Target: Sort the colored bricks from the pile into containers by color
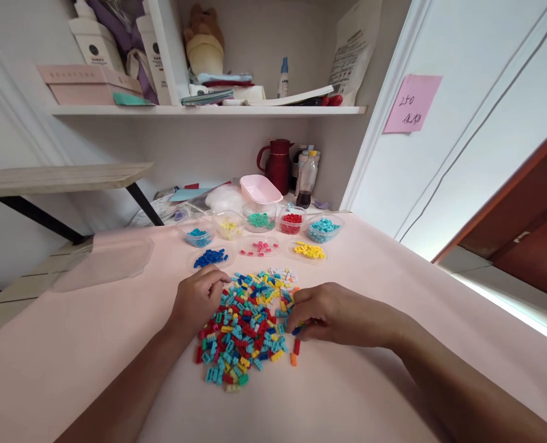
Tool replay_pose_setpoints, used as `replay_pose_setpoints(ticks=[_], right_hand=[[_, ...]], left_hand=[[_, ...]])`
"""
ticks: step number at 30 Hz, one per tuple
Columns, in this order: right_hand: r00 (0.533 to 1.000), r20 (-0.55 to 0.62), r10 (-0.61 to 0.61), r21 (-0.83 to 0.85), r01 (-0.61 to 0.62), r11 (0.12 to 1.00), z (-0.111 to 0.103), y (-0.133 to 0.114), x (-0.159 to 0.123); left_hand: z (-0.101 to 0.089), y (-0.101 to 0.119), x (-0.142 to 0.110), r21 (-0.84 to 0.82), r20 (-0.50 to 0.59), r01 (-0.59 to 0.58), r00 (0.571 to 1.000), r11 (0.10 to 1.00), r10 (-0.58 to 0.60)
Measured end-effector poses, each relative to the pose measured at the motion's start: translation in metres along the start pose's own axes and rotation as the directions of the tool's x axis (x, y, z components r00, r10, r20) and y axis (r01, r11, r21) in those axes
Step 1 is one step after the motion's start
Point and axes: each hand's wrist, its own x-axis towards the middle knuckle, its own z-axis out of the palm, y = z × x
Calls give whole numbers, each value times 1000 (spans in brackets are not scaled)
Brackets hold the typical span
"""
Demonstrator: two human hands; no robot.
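A mixed pile of small toy building bricks [243, 335] in red, teal, yellow, blue and other colours lies on the pink-covered table. My left hand [200, 296] rests at the pile's upper left edge, its fingers curled in; anything inside them is hidden. On the right side of the pile, my right hand [322, 312] has its fingers bent down among the bricks. A dark blue brick shows by its fingertips, but whether it is gripped is unclear. Just below lie a red brick [296, 347] and an orange brick [293, 359]. White bricks [282, 275] sit at the far edge.
Behind the pile stand clear containers of sorted bricks, among them dark blue [211, 257], pink [260, 248], yellow [309, 250], red [292, 220] and green [260, 220]. Farther back are a pink basin [260, 189], a dark red jug [279, 166] and bottles [307, 178]. A clear lid [107, 261] lies left.
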Motion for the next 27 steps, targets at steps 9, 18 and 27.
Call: replay_pose_setpoints(ticks=[9, 18, 27], right_hand=[[998, 58, 12, 24, -13, 1000, 9, 0, 5], [998, 63, 5, 4, -6, 1000, 10, 0, 5], [999, 35, -31, -86, 34, 996, 17, -4, 11]], left_hand=[[1, 0, -1, -9, 8, 17, 1000, 1000, -17], [2, 0, -2, -16, 11, 24, 1000, 1000, -24], [5, -3, -2, -12, 25, 25, 999, 1000, -25]])
